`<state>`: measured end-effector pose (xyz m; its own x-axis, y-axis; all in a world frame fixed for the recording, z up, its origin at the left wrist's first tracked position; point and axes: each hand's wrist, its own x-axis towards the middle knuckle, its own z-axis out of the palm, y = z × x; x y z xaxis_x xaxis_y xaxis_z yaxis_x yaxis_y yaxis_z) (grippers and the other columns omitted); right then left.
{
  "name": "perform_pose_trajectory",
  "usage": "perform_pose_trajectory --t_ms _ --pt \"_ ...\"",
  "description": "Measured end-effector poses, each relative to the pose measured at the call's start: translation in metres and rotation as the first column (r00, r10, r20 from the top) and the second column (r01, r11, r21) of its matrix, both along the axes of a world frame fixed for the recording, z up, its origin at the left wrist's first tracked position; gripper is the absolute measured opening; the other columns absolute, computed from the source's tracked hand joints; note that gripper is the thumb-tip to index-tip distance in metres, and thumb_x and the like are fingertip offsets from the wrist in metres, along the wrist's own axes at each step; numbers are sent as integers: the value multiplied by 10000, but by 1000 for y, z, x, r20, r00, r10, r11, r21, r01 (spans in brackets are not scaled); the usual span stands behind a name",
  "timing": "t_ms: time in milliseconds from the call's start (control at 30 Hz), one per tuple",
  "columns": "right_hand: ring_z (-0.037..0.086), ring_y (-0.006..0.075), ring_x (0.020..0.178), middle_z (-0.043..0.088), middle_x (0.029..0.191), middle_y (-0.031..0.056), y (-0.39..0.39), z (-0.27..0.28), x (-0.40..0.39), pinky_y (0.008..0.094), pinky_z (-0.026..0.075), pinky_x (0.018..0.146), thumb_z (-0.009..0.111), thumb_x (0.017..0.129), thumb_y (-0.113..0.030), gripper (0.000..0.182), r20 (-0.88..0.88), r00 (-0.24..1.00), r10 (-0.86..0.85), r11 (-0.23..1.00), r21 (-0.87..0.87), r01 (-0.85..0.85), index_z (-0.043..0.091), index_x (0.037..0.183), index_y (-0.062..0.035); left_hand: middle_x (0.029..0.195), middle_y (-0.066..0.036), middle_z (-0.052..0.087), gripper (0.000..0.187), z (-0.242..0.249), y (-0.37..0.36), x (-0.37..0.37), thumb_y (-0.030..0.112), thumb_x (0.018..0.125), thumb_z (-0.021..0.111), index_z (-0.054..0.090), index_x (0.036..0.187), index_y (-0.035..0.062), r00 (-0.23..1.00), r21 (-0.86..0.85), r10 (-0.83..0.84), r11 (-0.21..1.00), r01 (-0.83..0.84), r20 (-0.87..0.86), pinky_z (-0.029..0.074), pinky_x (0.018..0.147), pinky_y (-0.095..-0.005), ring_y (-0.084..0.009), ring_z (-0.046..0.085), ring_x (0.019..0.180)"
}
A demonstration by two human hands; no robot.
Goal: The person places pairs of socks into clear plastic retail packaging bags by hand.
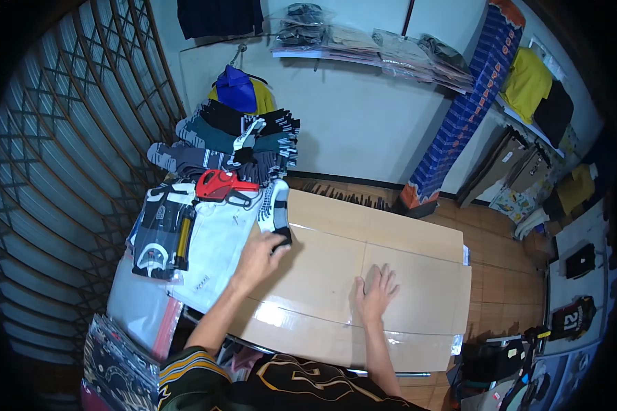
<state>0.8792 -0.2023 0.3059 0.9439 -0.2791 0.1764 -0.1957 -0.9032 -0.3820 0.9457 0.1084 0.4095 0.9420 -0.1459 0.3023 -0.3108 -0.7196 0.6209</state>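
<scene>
My left hand (257, 259) is at the left part of a flat cardboard sheet (322, 264), its fingers closed at the black end of a white, grey and black sock (274, 205). The sock stretches away from my fingers toward a red price-label gun (219, 185). Part of the fingers' grip is hard to make out. Flat on the cardboard, right of the middle, rests my right hand (376, 291) with spread fingers and nothing in it.
Behind the label gun rises a pile of folded socks (226, 140). Packaged dark clothing (159, 236) lies on white plastic (216, 246) at the left. A folding metal gate (82, 137) stands left; a tall blue wrapped roll (459, 116) leans at the back right.
</scene>
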Motion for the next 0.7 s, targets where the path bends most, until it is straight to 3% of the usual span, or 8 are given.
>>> perform_pose_trajectory --t_ms 167,267,300,400,500,567,633,700 --pt "303 400 1503 421 1571 221 -23 0 -20 670 169 1193 659 953 -314 608 104 983 152 962 213 -171 492 1458 -20 974 -186 703 330 -43 -87 -85 309 920 723 752 1094 29 987 -26 -24 999 20 -161 554 815 -464 -394 683 926" --pt "408 403 1439 511 1488 230 -42 8 -42 582 264 1195 669 949 -218 535 223 957 188 906 336 -256 525 1415 5 1054 -223 715 374 -55 -136 -123 297 917 744 741 1162 15 957 -114 -97 991 68 -275 564 863 -423 -400 696 972" --pt "458 409 1395 549 1443 235 -50 11 -51 537 319 1174 663 952 -196 507 244 957 154 878 410 -246 541 1395 18 1103 -207 723 430 -41 -144 -130 272 928 760 696 1274 26 886 -210 -257 960 187 -387 566 890 -388 -328 714 1008" --pt "537 415 1319 605 1369 245 -75 6 -77 479 405 1130 655 954 -163 465 255 966 50 829 529 -183 564 1364 37 1209 -135 702 538 -59 -161 -142 173 961 752 563 1445 36 676 -658 -554 741 134 -486 555 937 -337 -165 679 1073" --pt "576 400 1277 626 1338 247 -94 11 -104 476 436 1108 713 917 -199 514 221 974 -44 767 633 -109 577 1354 33 1137 -126 702 515 -78 -155 -127 203 930 778 605 1381 24 836 -634 -379 772 49 -397 547 845 -319 -193 678 1003" --pt "598 385 1253 623 1345 242 -101 23 -121 471 455 1083 809 835 -229 635 176 981 77 850 504 -157 577 1361 39 1058 -117 694 499 -89 -140 -108 163 901 783 615 1343 5 961 -487 -84 871 -58 -263 543 844 -320 -208 664 990" --pt "567 385 1281 604 1366 233 -101 39 -133 478 426 1101 852 773 -268 705 169 969 178 876 421 -235 585 1354 27 1169 -158 677 561 -95 -124 -88 92 896 782 558 1399 -14 966 -341 225 904 -257 -131 567 837 -309 -184 682 969" --pt "536 385 1309 585 1388 223 -95 45 -138 486 397 1119 895 711 -307 775 154 947 283 883 343 -320 594 1348 14 1142 -171 683 637 -124 -107 -65 94 879 794 505 1434 -28 935 -237 354 907 -347 -17 574 828 -319 -201 689 957"
